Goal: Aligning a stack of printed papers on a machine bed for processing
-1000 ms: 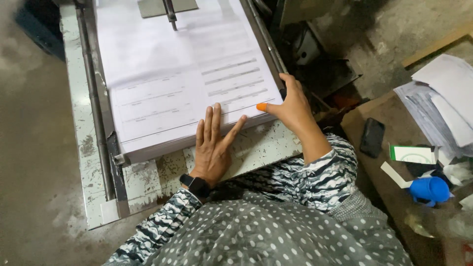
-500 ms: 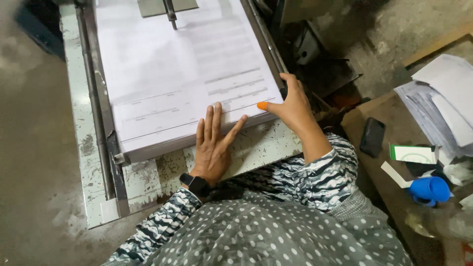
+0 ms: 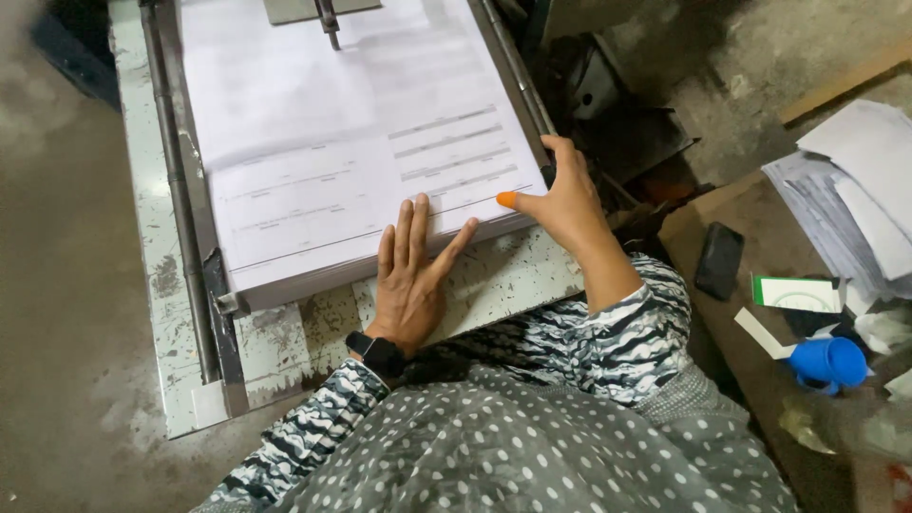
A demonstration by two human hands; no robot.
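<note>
- Fingers (image 3: 415, 231) of the left hand (image 3: 410, 280) are lying flat and unclenched on the paper stack's (image 3: 351, 161) near edge.
- Right hand (image 3: 560, 198) is cupping the stack's right corner, gripping nothing.
- The stack is resting on the worn metal machine bed (image 3: 285, 351).

white paper stack (image 3: 323, 171), orange thumb cover (image 3: 507, 199), blue cup (image 3: 828, 362)

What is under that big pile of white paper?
The paper stack lies on a worn, chipped white metal table. The left hand presses flat on the stack's near edge; the right hand grips its corner. The table surface beneath the sheets is covered.
</note>
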